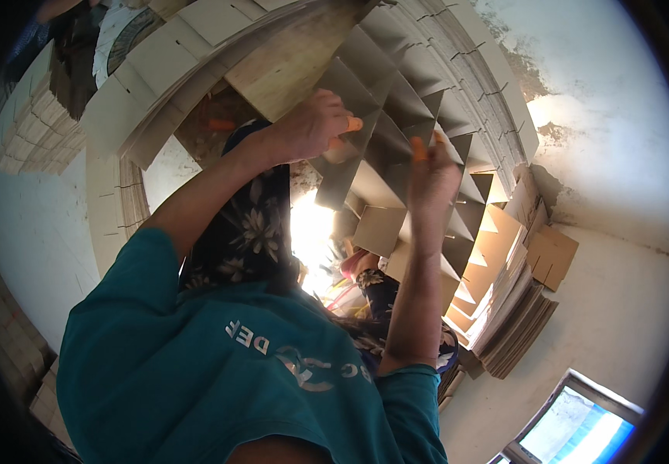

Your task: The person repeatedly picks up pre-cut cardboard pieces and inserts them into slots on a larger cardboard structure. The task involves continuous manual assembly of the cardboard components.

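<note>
A grid of interlocking grey-brown cardboard dividers (387, 141) stands open before me, its strips crossing into diamond-shaped cells. My left hand (307, 130) is closed at the grid's left side, with orange covers on its fingertips. At the right side, my right hand (435, 179) has its fingers curled at the top of a strip, orange covers showing there too. Both hands seem to pinch the divider's upper edges, though the exact contact is partly hidden by the fingers. A square cardboard flap (379, 230) projects from the grid's near end.
Slotted cardboard strips (466, 66) stand in a long row beyond the grid. Another row (137, 85) curves along the left, beside a wooden board (288, 62). More bundles sit at far left (39, 127) and lower right (516, 329). A stained white wall (605, 131) bounds the right.
</note>
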A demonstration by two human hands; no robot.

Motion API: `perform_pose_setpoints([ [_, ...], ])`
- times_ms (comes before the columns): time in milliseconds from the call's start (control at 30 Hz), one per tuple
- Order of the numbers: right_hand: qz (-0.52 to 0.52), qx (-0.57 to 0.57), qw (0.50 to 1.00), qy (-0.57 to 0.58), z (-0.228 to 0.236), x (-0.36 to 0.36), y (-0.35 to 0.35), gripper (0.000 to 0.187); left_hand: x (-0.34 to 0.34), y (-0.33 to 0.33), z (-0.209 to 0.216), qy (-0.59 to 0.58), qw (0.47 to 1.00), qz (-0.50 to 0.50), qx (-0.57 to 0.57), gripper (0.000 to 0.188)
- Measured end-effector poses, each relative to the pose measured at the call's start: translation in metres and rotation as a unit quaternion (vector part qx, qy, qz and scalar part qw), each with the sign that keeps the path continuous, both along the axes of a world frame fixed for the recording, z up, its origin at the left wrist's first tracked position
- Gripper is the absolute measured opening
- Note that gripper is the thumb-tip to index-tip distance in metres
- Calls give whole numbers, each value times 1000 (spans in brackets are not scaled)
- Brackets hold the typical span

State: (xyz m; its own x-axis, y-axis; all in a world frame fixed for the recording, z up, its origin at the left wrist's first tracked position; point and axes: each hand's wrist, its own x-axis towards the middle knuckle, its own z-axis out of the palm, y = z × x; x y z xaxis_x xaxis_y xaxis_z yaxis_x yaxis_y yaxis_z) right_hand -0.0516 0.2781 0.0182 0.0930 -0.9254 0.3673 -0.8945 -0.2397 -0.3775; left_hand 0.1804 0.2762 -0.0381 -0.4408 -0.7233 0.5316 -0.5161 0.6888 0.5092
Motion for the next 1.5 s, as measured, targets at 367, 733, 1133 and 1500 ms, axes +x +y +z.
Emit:
perform_pose_setpoints([
  [367, 92, 103, 987, -81, 8, -2, 41, 33, -28, -23, 30, -112, 990, -30, -80, 88],
  [733, -17, 152, 982, 109, -19, -48, 57, 63, -35, -55, 26, -127, 986, -111, 10, 68],
  [1133, 9, 127, 973, 192, 27, -65, 41, 18, -55, -78, 47, -278, 938, -160, -129, 19],
  [1500, -134, -196, 919, 316, 118, -125, 154, 30, 100, -27, 109, -226, 856, 275, -376, 52],
])
